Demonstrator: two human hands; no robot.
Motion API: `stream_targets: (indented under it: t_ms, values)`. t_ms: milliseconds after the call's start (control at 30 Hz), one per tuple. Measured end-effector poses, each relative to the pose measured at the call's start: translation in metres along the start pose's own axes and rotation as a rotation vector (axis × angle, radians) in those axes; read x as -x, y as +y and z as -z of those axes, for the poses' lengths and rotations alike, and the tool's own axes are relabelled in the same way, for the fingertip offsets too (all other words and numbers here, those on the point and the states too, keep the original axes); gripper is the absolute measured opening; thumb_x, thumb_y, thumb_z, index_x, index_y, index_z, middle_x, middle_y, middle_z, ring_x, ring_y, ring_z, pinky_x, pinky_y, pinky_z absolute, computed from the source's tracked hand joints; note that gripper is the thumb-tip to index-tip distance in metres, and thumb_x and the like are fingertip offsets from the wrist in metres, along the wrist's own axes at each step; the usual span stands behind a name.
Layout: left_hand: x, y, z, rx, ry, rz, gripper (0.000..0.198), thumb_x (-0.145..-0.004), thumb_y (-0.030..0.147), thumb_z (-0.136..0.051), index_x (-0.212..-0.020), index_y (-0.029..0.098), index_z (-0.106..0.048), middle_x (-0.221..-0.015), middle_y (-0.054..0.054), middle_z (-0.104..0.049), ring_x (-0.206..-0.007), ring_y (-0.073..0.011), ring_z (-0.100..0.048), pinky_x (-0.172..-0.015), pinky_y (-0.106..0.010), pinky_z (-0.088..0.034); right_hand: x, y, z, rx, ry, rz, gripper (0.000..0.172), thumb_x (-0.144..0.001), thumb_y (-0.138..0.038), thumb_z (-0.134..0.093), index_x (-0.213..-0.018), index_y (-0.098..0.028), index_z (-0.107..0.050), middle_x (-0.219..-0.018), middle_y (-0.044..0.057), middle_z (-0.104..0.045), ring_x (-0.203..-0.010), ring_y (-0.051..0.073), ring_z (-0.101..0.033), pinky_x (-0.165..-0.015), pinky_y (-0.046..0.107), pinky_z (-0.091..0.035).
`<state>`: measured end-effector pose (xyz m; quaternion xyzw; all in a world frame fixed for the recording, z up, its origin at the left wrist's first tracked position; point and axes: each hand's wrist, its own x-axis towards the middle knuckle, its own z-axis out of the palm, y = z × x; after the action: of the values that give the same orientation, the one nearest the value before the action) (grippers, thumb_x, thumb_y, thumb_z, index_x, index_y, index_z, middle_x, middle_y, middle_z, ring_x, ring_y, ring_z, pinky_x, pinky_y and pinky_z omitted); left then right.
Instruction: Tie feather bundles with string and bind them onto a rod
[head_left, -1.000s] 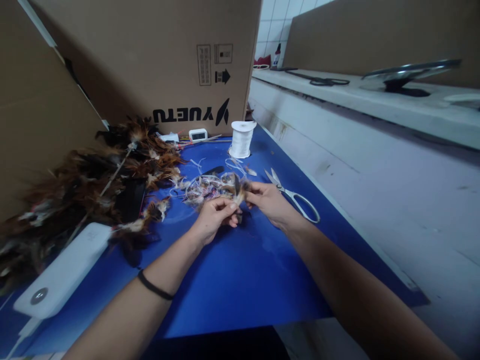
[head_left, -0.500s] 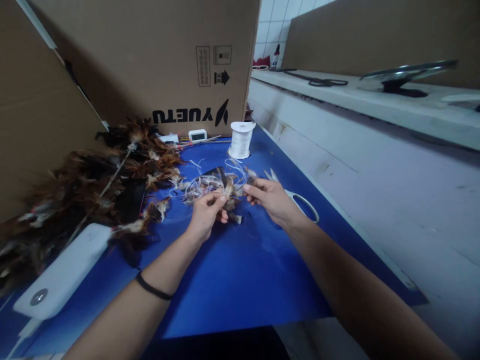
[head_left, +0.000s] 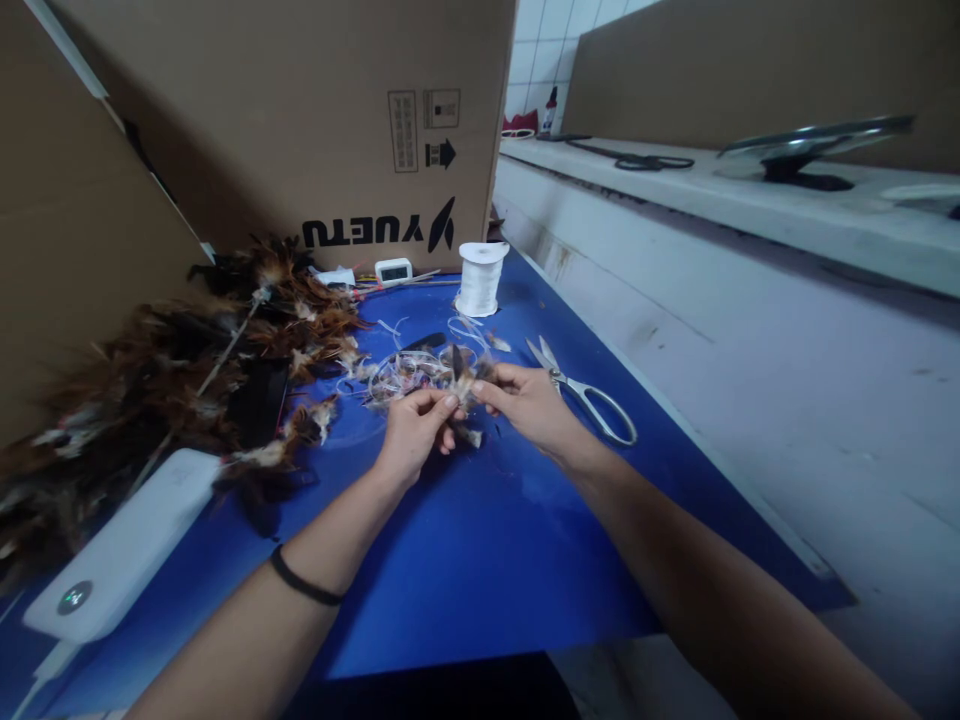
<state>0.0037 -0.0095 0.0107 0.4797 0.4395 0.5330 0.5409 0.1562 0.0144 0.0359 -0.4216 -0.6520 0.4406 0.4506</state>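
Note:
My left hand (head_left: 421,425) is closed in a pinch on the base of a small feather bunch (head_left: 461,378), brown and pale. Close beside it, my right hand (head_left: 529,400) also pinches, thumb against forefinger, at the right side of the same feathers. What exactly lies between the right fingertips is partly hidden. Just beyond both hands lies a tangle of clear ribbon (head_left: 401,370) with loose feathers on the blue table (head_left: 465,580). Metal scissors (head_left: 592,400) rest to the right of my right hand, blades parted and pointing away.
A heap of brown feathers (head_left: 165,370) covers the left side. In front of it lies a white power bank (head_left: 124,545) with a cable. A spool of white ribbon (head_left: 480,280) and a small digital clock (head_left: 394,271) stand before a cardboard box (head_left: 300,120). A ledge (head_left: 720,195) runs along the right.
My right hand has moved left, closing the gap to my left hand at the feathers. More of the scissors now shows. A small feather lies on the table near the spool.

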Motion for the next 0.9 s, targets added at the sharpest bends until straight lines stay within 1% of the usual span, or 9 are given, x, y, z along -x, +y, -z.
stream_targets:
  t_ms: [200,333,567,667,767,900]
  values:
    - [0.001,0.003,-0.001,-0.024,-0.018,0.029,0.029,-0.07,0.039,-0.063,-0.071,0.01,-0.06,-0.054,-0.001,-0.059,-0.036,-0.0056,-0.047,-0.034,-0.018,-0.038,0.0,0.0,0.0,0.056,0.024,0.024,0.02,-0.073,-0.031,-0.058,-0.06,-0.016,-0.052,-0.055,-0.004,-0.047,-0.052,0.008,-0.042,-0.051,0.024,-0.034]
    - [0.002,0.003,-0.002,-0.045,-0.029,0.029,0.029,-0.072,0.039,-0.061,-0.07,0.01,-0.061,-0.047,0.001,-0.056,-0.034,-0.0059,-0.046,-0.035,-0.018,-0.038,0.0,0.002,-0.001,0.139,0.058,0.027,0.022,-0.073,-0.033,-0.057,-0.059,-0.017,-0.05,-0.055,-0.003,-0.047,-0.051,0.009,-0.04,-0.05,0.025,-0.032]
    - [0.0,-0.003,0.0,-0.096,-0.027,-0.021,0.028,-0.075,0.037,-0.058,-0.067,0.011,-0.059,-0.049,0.0,-0.056,-0.033,-0.0052,-0.044,-0.035,-0.017,-0.036,0.002,0.011,-0.008,0.263,0.122,0.054,0.027,-0.074,-0.037,-0.056,-0.056,-0.019,-0.049,-0.052,-0.003,-0.044,-0.05,0.01,-0.037,-0.048,0.025,-0.028]
    - [0.0,-0.004,0.001,-0.126,-0.018,-0.028,0.028,-0.075,0.038,-0.058,-0.065,0.012,-0.058,-0.045,0.002,-0.053,-0.032,-0.0054,-0.044,-0.034,-0.017,-0.034,0.002,0.013,-0.009,0.252,0.121,0.049,0.026,-0.073,-0.039,-0.056,-0.057,-0.019,-0.051,-0.052,-0.003,-0.046,-0.05,0.011,-0.039,-0.049,0.026,-0.029]
    - [-0.001,-0.003,0.0,-0.149,-0.018,-0.046,0.028,-0.075,0.038,-0.057,-0.065,0.012,-0.058,-0.042,0.003,-0.05,-0.032,-0.0055,-0.043,-0.035,-0.017,-0.033,0.002,0.008,-0.007,0.21,0.117,0.024,0.023,-0.073,-0.038,-0.057,-0.06,-0.019,-0.055,-0.054,-0.002,-0.05,-0.051,0.011,-0.043,-0.05,0.027,-0.032]
    - [-0.002,-0.003,0.001,-0.137,0.001,-0.046,0.027,-0.073,0.039,-0.059,-0.065,0.013,-0.056,-0.046,0.003,-0.052,-0.032,-0.0054,-0.044,-0.034,-0.017,-0.033,-0.001,-0.001,-0.002,0.104,0.162,-0.004,0.02,-0.071,-0.036,-0.058,-0.063,-0.018,-0.058,-0.058,-0.001,-0.053,-0.052,0.01,-0.046,-0.053,0.026,-0.038]
